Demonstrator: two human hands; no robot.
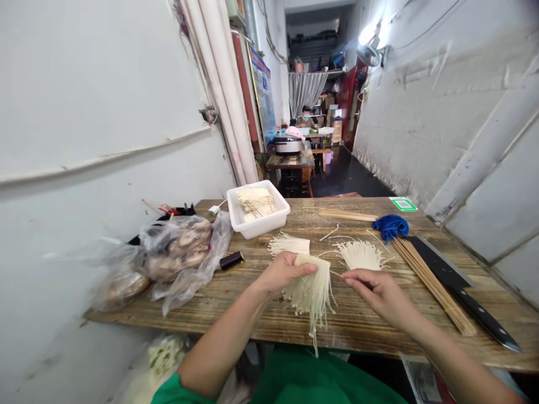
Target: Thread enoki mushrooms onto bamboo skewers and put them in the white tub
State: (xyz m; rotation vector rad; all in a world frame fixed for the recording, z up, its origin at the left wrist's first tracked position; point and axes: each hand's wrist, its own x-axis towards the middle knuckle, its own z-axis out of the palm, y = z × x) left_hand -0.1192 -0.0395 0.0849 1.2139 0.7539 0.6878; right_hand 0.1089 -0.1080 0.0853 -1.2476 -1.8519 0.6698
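Note:
My left hand (282, 272) is closed on a flat bunch of pale enoki mushrooms (311, 292) whose caps hang over the near edge of the wooden table (261, 311). My right hand (377, 292) is closed in a pinch on a thin bamboo skewer (337, 274) that points into the side of the bunch. Two more fans of enoki (362, 255) lie just beyond my hands. A bundle of bamboo skewers (433, 283) lies to the right of my right hand.
A white plastic tub (257, 224) with skewered enoki stands at the back. Clear bags of mushrooms (177, 252) lie at the left beside a black lighter (231, 260). A large black knife (467, 294), a blue cloth (391, 225) and more skewers (347, 214) are on the right. A person sits far down the corridor.

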